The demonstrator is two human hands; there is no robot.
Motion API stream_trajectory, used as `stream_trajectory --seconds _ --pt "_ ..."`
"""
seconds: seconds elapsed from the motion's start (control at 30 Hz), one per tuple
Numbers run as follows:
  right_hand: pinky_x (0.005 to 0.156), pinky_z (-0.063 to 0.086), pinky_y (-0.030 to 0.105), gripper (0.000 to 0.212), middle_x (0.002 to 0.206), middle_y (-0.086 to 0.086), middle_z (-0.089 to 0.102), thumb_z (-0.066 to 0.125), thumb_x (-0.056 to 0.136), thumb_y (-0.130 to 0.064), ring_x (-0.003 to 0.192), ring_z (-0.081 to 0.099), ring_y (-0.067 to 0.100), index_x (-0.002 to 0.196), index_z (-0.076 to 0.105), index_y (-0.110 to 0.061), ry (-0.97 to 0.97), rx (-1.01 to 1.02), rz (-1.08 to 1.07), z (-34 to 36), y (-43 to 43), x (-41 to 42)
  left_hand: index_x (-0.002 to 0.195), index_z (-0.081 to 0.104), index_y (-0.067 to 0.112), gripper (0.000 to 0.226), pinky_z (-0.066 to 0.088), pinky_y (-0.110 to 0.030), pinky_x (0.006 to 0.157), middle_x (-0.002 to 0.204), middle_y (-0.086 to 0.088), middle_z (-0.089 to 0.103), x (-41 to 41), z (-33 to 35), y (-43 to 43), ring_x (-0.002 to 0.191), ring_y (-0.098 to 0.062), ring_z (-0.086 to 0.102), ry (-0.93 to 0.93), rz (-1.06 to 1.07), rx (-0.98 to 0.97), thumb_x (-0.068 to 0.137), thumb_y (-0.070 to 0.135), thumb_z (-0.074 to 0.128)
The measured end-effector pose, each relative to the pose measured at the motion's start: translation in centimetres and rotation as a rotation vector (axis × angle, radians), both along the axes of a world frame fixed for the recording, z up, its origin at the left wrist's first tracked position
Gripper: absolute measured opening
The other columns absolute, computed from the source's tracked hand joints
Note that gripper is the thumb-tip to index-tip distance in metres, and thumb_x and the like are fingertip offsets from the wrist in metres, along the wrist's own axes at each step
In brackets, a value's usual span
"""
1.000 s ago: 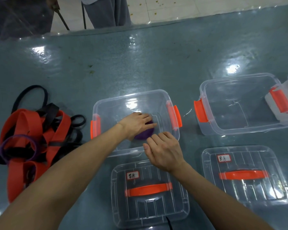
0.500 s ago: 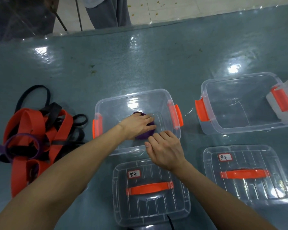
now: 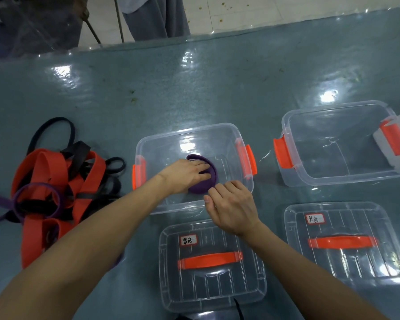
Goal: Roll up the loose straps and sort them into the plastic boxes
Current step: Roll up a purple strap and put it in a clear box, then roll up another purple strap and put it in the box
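Observation:
A rolled purple strap point(image 3: 207, 176) lies on the floor of the nearer clear plastic box point(image 3: 189, 135), which has orange latches. My left hand point(image 3: 185, 173) rests flat on the roll, fingers straight. My right hand point(image 3: 231, 207) is at the box's front right rim, its fingertips at the roll's near edge; whether they pinch it is hidden. A heap of loose straps point(image 3: 56, 181), orange, black and purple, lies on the table at the left.
A second open box point(image 3: 337, 112) stands at the right with nothing in it. Two clear lids with orange handles and labels lie in front, one lid point(image 3: 213, 262) near me and another lid point(image 3: 342, 243) right. A person's legs point(image 3: 153, 17) stand beyond the table's far edge.
The purple roll has loosened and widened under my left hand, showing more of its outer coil. Both hands stay in nearly the same place.

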State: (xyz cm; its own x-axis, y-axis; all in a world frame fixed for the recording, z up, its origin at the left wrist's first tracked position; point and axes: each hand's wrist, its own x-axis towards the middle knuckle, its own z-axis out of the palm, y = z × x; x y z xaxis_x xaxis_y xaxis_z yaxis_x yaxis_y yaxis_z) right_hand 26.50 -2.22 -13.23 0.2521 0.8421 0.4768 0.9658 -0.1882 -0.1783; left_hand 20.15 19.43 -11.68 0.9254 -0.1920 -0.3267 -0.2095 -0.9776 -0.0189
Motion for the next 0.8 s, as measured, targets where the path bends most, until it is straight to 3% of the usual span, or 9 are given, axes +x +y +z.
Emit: stream_trajectory --seconds 0.2,0.37,0.5,0.57,0.67,0.73,0.8 --pt "0.068 0.044 0.042 0.037 0.071 0.005 0.061 0.049 0.108 -0.029 0.064 0.052 0.026 0.076 0.062 -0.015 0.009 -0.005 -0.018 0.2 0.2 -0.1 0.142 0.064 0.025 0.035 0.056 -0.045 0.097 0.143 0.002 0.064 -1.9 2.8 0.3 0.132 -0.024 0.062 -0.037 0.326 -0.010 0.109 0.034 0.057" --pt "0.069 0.038 0.039 0.041 0.070 0.003 0.060 0.047 0.110 -0.034 0.063 0.052 0.024 0.076 0.061 -0.016 0.014 -0.013 -0.019 0.3 0.0 0.1 0.135 0.071 0.025 0.030 0.050 -0.045 0.098 0.133 0.005 0.073 -7.1 6.1 -1.9 0.119 -0.025 0.071 -0.330 0.754 -0.156 0.112 0.034 0.054" --pt "0.071 0.042 0.040 0.047 0.072 0.004 0.061 0.048 0.109 -0.049 0.065 0.055 0.025 0.079 0.062 -0.015 0.036 -0.097 0.006 0.6 0.0 0.5 0.127 0.073 0.018 0.025 0.060 -0.044 0.086 0.123 0.000 0.075 -11.7 8.0 -5.3 0.111 -0.030 0.072 -0.480 0.812 -0.143 0.108 0.030 0.064" --pt "0.072 0.045 0.042 0.051 0.074 0.004 0.062 0.045 0.108 -0.055 0.066 0.057 0.026 0.082 0.061 -0.014 0.038 -0.170 0.028 1.4 0.0 0.7 0.128 0.073 0.016 0.027 0.058 -0.045 0.097 0.128 -0.003 0.073 -13.5 8.6 -6.8 0.116 -0.032 0.071 -0.492 0.786 -0.087 0.104 0.029 0.069" --pt "0.087 0.050 0.044 0.057 0.088 0.005 0.068 0.038 0.106 -0.064 0.079 0.063 0.027 0.094 0.064 -0.014 0.023 -0.343 0.044 2.9 0.1 0.6 0.130 0.074 0.017 0.033 0.055 -0.047 0.105 0.132 -0.006 0.074 -16.1 9.5 -8.4 0.119 -0.032 0.070 -0.538 0.797 -0.028 0.099 0.027 0.077" --pt "0.102 0.049 0.049 0.055 0.099 0.008 0.070 0.045 0.103 -0.062 0.092 0.066 0.029 0.104 0.067 -0.012 -0.011 -0.373 0.045 4.1 0.1 0.0 0.128 0.075 0.016 0.032 0.054 -0.046 0.106 0.132 -0.005 0.074 -18.2 9.8 -9.2 0.119 -0.032 0.070 -0.544 0.848 0.002 0.098 0.028 0.076" --pt "0.107 0.047 0.050 0.047 0.109 0.011 0.071 0.055 0.101 -0.054 0.103 0.065 0.030 0.111 0.069 -0.010 -0.055 -0.343 0.057 5.6 0.2 -1.3 0.125 0.075 0.016 0.029 0.053 -0.045 0.106 0.129 -0.003 0.074 -20.8 9.9 -9.5 0.118 -0.030 0.070 -0.533 0.909 0.035 0.100 0.030 0.074"
